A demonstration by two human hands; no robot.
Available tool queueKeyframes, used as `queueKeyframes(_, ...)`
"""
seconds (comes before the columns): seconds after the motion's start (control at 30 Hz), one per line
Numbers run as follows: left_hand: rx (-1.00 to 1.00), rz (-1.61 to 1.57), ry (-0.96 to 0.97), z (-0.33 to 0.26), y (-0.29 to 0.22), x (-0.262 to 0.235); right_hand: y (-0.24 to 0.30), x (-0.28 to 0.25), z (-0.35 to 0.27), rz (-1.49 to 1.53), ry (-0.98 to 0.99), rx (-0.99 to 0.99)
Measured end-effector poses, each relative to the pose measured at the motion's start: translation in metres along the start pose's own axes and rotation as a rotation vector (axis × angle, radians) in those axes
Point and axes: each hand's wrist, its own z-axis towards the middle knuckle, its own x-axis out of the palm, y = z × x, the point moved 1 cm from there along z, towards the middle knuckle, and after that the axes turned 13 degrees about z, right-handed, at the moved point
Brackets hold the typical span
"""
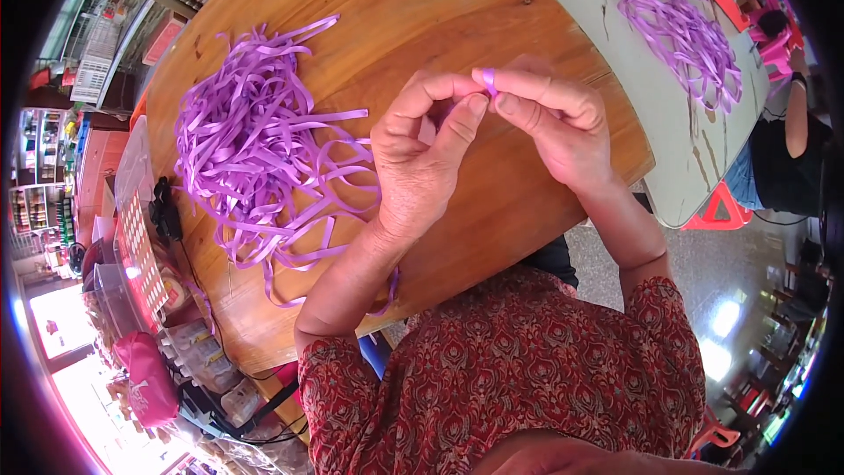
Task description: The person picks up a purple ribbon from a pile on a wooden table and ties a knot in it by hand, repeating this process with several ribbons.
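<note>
Above the wooden table (519,202) both my hands meet fingertip to fingertip. A short bit of purple ribbon (490,81) shows between them. My right hand (558,119) pinches it with thumb and forefinger, the ribbon looped over the fingertip. My left hand (422,149) is closed in a pinch against the same ribbon, its other fingers curled. Where the rest of this ribbon runs is hidden behind my hands. To the left of my left hand lies a big loose heap of purple ribbons (251,136), some ends trailing toward my forearm.
A pale marble-look table (607,0) adjoins on the right, bearing another purple ribbon pile (686,40). Beyond it sits another person, an arm (796,110) visible. At the left edge are a black cable (189,255), a pink pouch (147,378) and clear plastic boxes.
</note>
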Motion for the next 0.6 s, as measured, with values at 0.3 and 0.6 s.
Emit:
queueKeyframes(0.3,-0.309,-0.259,0.033,-0.004,0.008,0.001,0.001,0.002,0.001,-0.760,0.058,-0.392)
queueKeyframes(0.6,-0.170,-0.015,0.003,-0.003,0.018,-0.001,-0.004,0.006,-0.003,-0.750,-0.021,-0.250)
